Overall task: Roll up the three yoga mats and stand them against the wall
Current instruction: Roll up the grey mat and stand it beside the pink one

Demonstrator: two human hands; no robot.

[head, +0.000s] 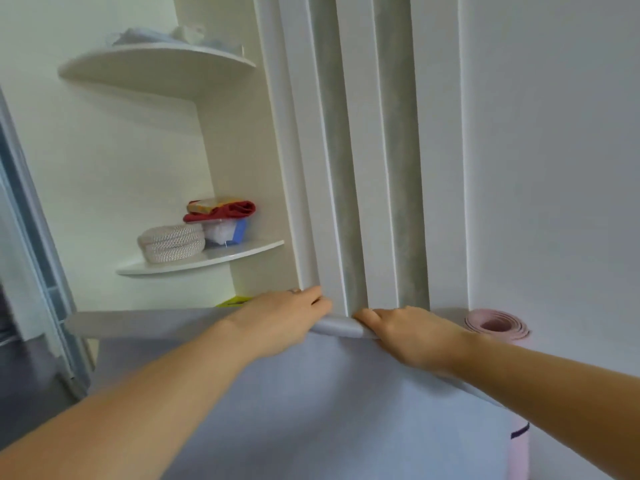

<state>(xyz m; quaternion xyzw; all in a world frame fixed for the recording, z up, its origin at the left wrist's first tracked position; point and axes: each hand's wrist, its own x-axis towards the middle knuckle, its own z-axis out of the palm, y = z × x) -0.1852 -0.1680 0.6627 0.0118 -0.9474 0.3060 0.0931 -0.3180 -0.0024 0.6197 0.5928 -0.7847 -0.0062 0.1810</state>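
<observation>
A grey-lilac yoga mat (pixel 332 410) is held up in front of me, its top edge curled over into a thin roll (pixel 341 328). My left hand (pixel 280 323) grips that rolled edge on the left. My right hand (pixel 408 336) grips it just to the right, with a short stretch of roll showing between the two hands. A pink yoga mat (pixel 497 323), rolled up, stands on end against the white wall at the right, mostly hidden behind the grey mat and my right arm. No third mat shows.
White wall panels with grey-green strips (pixel 346 168) rise straight ahead. Two curved corner shelves (pixel 201 261) at the left carry a coiled rope, a red cloth and a small box. A sliding door frame (pixel 34 237) runs along the far left.
</observation>
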